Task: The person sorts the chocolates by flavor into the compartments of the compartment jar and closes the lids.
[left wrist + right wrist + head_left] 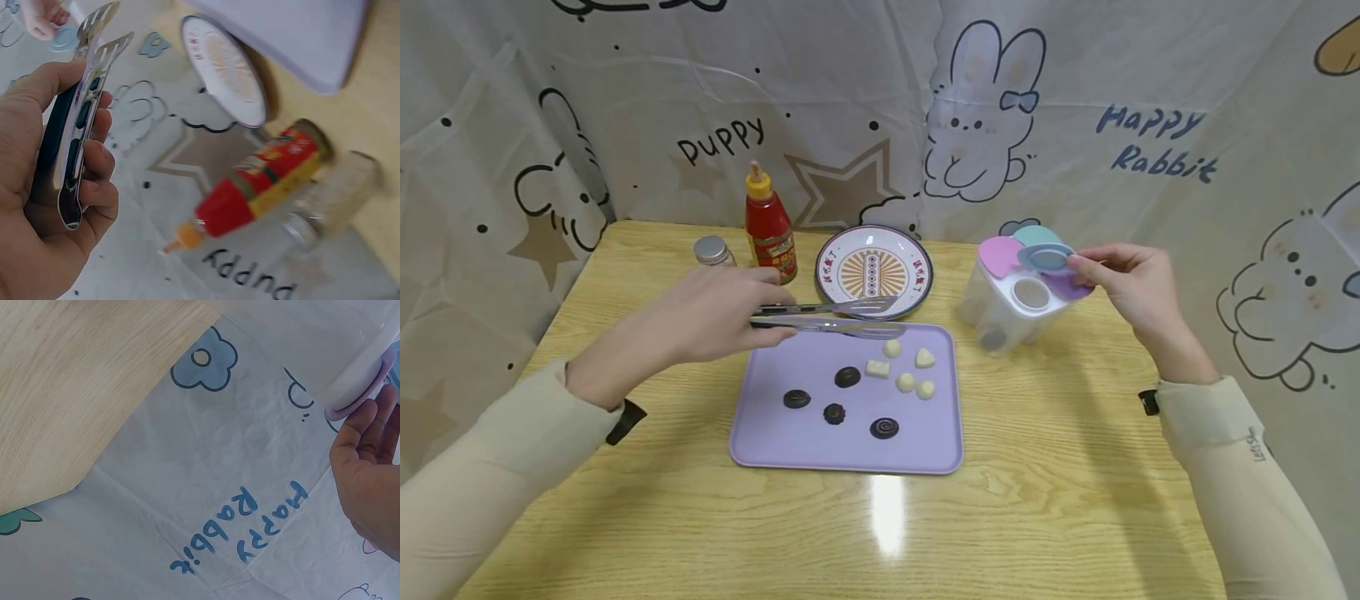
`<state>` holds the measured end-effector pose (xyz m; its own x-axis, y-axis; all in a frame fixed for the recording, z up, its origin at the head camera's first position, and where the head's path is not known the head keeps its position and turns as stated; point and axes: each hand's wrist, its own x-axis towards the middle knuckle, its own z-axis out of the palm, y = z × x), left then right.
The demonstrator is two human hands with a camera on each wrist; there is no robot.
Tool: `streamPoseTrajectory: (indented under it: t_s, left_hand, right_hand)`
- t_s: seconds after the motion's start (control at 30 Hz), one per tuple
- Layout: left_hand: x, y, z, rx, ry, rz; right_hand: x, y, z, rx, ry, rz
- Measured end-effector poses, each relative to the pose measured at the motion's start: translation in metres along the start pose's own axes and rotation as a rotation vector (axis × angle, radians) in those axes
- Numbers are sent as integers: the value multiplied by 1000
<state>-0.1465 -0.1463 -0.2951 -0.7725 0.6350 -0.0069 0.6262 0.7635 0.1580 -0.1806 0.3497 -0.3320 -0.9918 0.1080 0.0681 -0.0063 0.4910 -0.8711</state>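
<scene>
With the left hand [700, 321] gripping the tongs [831, 317] above the tray [760, 433] and the right hand [1131, 287] pinching a lid [1045, 257] of the container [1000, 312], the step appears to be opening; next, the tongs must close on a candy [891, 348].

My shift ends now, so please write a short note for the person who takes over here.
Left hand grips metal tongs over the far edge of the lilac plastic tray.
Right hand pinches the blue lid flap of the clear seasoning box.
On the tray: four dark chocolates and five white chocolates.
The patterned round plate holds nothing; no piece has been lifted.
</scene>
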Motion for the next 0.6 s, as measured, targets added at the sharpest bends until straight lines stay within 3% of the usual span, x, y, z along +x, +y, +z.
streamPoseTrajectory:
  t_s: [0.27, 0.6]
  left_hand:
    - [-27, -18, 26, 4, -56, -54]
    - [-36, -19, 50, -22, -85, -38]
  right_hand:
    - [2, 2, 0, 4, -3, -8]
    - [1, 2, 0, 11, -7, 2]
